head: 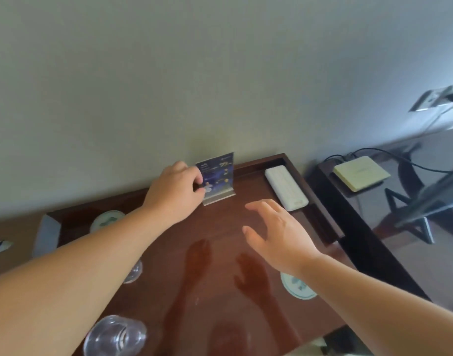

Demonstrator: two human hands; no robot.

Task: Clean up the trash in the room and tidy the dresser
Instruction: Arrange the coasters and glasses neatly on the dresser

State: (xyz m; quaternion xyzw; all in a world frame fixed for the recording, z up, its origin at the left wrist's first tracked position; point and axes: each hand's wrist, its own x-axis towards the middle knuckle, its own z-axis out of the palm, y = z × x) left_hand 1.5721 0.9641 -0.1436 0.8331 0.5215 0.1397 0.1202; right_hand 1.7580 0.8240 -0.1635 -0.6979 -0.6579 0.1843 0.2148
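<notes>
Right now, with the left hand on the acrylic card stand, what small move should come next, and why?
Probably nudge the card stand square against the back rim of the tray: the left hand pinches its left edge, while the right hand hovers open, free to steady it.

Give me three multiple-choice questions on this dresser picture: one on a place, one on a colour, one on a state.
1. Where on the tray lies the white case? A back right corner; B front left corner; C centre.
2. What colour is the tray? A white; B reddish brown; C green.
3. What does the left hand do? A hangs idle; B grips the sign stand; C presses a glass.
A: it lies along the right rim by the wall. B: bare wood shows reddish brown. B: fingers curl on the stand's edge.
</notes>
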